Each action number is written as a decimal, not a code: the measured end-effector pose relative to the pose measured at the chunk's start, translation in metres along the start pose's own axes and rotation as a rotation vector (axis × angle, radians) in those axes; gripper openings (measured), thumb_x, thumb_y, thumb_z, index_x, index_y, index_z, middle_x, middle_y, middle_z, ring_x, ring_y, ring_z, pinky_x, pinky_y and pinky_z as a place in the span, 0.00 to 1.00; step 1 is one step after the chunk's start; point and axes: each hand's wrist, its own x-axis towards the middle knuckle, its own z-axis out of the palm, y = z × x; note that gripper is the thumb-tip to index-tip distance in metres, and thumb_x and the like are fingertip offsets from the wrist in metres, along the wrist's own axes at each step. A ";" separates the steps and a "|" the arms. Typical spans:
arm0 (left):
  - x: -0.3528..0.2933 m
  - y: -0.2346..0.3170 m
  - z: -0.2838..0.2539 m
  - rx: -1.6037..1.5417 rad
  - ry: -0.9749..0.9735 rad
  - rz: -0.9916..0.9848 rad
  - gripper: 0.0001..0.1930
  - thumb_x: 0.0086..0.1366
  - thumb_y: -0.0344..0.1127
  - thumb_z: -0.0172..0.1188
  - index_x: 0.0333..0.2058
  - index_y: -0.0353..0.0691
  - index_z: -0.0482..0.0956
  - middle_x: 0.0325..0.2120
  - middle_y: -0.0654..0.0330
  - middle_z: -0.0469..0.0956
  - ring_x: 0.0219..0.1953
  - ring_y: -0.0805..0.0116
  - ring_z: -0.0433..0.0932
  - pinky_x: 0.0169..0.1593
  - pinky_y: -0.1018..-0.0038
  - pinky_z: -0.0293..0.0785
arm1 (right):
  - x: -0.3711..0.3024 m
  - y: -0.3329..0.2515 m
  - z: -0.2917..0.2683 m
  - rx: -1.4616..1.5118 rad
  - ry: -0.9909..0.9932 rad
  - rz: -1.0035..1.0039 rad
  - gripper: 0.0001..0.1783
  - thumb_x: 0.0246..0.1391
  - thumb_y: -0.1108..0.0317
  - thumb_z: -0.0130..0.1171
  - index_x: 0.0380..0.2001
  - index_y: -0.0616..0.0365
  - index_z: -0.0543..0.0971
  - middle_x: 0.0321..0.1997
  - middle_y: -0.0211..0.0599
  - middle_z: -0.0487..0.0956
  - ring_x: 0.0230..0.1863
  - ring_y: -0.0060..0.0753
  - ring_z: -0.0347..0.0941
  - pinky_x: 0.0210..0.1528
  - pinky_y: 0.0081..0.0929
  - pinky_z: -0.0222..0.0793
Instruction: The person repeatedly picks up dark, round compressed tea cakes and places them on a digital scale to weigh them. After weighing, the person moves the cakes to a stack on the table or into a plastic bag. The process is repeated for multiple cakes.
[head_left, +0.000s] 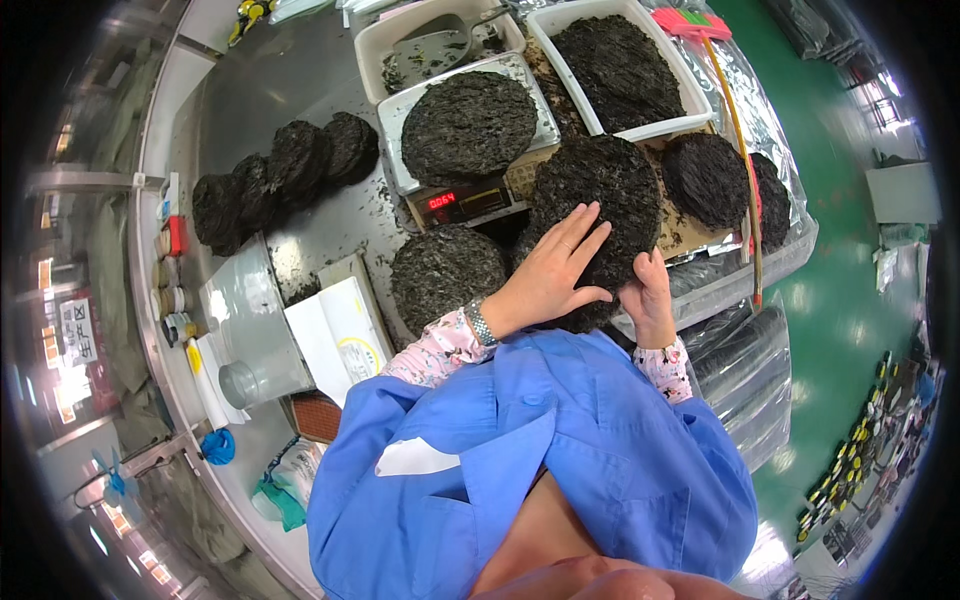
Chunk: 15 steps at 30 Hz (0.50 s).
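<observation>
In front of my chest is a round, dark cake (622, 190) of what looks like dried seaweed. My left hand (560, 260) lies flat across its upper face, fingers stretched out and thumb apart. At the cake's lower right edge, my right hand (648, 297) grips the rim with bent fingers; part of its grip is hidden. Another seaweed cake (447, 275) lies just left of my left hand. Beyond it, a digital scale (460, 203) with a lit red display carries a white tray (545, 120) with one more cake (468, 127) on it.
A white bin (690, 90) of seaweed stands at the far right, beside a yellow-handled broom (735, 140). Another bin (372, 50) holds a scoop. Several cakes (300, 160) overlap at left. Nearer are a white box (335, 335) and a clear container (250, 310). Two cakes (706, 180) lie right.
</observation>
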 end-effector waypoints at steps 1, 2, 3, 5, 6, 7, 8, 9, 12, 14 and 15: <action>0.000 0.000 -0.002 -0.048 -0.016 -0.023 0.43 0.54 0.49 0.70 0.62 0.32 0.62 0.66 0.46 0.56 0.68 0.46 0.56 0.67 0.58 0.57 | -0.002 -0.001 -0.001 -0.011 -0.010 -0.002 0.44 0.52 0.55 0.68 0.65 0.62 0.58 0.64 0.40 0.68 0.64 0.38 0.66 0.66 0.39 0.62; -0.001 0.000 -0.004 -0.097 -0.032 -0.047 0.43 0.54 0.49 0.70 0.62 0.33 0.63 0.66 0.46 0.56 0.68 0.47 0.55 0.68 0.58 0.57 | -0.002 -0.002 -0.002 -0.023 -0.019 -0.004 0.46 0.50 0.53 0.70 0.65 0.62 0.58 0.64 0.40 0.68 0.63 0.38 0.66 0.66 0.38 0.62; -0.001 0.001 -0.007 -0.101 -0.020 -0.041 0.41 0.55 0.47 0.69 0.62 0.33 0.63 0.66 0.46 0.57 0.68 0.48 0.57 0.67 0.58 0.58 | -0.001 -0.001 -0.003 -0.035 -0.038 -0.001 0.48 0.47 0.50 0.71 0.64 0.61 0.59 0.64 0.39 0.68 0.63 0.37 0.67 0.65 0.39 0.64; -0.002 0.002 -0.014 -0.107 0.000 -0.024 0.37 0.57 0.44 0.68 0.61 0.34 0.65 0.65 0.46 0.59 0.67 0.49 0.60 0.66 0.59 0.60 | 0.000 -0.001 0.001 0.001 -0.016 -0.011 0.47 0.49 0.53 0.71 0.64 0.61 0.59 0.63 0.39 0.69 0.62 0.36 0.68 0.64 0.39 0.65; -0.004 -0.001 -0.016 -0.099 0.038 0.012 0.34 0.59 0.42 0.66 0.61 0.34 0.65 0.64 0.46 0.61 0.66 0.49 0.62 0.65 0.60 0.61 | 0.001 -0.001 0.002 0.019 -0.005 -0.016 0.46 0.49 0.54 0.71 0.64 0.61 0.59 0.63 0.38 0.69 0.61 0.36 0.68 0.63 0.40 0.66; -0.007 -0.003 -0.018 -0.093 0.076 0.049 0.32 0.60 0.40 0.65 0.60 0.33 0.66 0.63 0.46 0.63 0.65 0.49 0.64 0.65 0.61 0.63 | 0.002 0.000 0.001 0.021 -0.007 -0.018 0.43 0.51 0.56 0.70 0.64 0.61 0.60 0.62 0.38 0.70 0.61 0.36 0.69 0.63 0.40 0.66; -0.009 -0.004 -0.020 -0.087 0.114 0.086 0.30 0.61 0.37 0.63 0.60 0.33 0.66 0.62 0.46 0.64 0.64 0.49 0.66 0.64 0.61 0.65 | 0.005 0.001 0.000 0.022 -0.008 -0.020 0.41 0.52 0.57 0.68 0.63 0.61 0.61 0.61 0.38 0.71 0.60 0.37 0.69 0.62 0.40 0.67; -0.009 -0.005 -0.021 -0.089 0.184 0.091 0.26 0.64 0.32 0.58 0.59 0.33 0.67 0.60 0.46 0.69 0.60 0.49 0.71 0.61 0.63 0.68 | 0.006 0.001 -0.001 0.023 -0.009 -0.022 0.38 0.54 0.59 0.67 0.63 0.61 0.62 0.61 0.38 0.71 0.59 0.37 0.70 0.62 0.41 0.67; -0.012 -0.012 -0.040 -0.188 0.384 -0.118 0.19 0.69 0.33 0.50 0.55 0.29 0.69 0.53 0.42 0.73 0.55 0.49 0.75 0.57 0.65 0.71 | 0.005 -0.001 -0.006 0.035 0.112 -0.022 0.30 0.60 0.59 0.59 0.61 0.62 0.66 0.61 0.42 0.72 0.60 0.40 0.69 0.63 0.43 0.66; -0.028 -0.044 -0.055 -0.196 0.686 -0.410 0.16 0.75 0.37 0.43 0.49 0.31 0.73 0.40 0.52 0.77 0.43 0.66 0.76 0.47 0.71 0.71 | 0.010 -0.009 -0.010 0.269 0.191 0.033 0.21 0.62 0.63 0.54 0.55 0.64 0.72 0.56 0.44 0.76 0.55 0.44 0.74 0.60 0.45 0.69; -0.026 -0.056 -0.071 -0.581 0.824 -0.454 0.16 0.75 0.41 0.44 0.48 0.33 0.72 0.41 0.56 0.77 0.44 0.69 0.76 0.47 0.73 0.72 | 0.010 -0.014 -0.011 0.291 0.241 0.023 0.20 0.62 0.64 0.54 0.53 0.64 0.73 0.55 0.44 0.77 0.54 0.45 0.74 0.60 0.45 0.69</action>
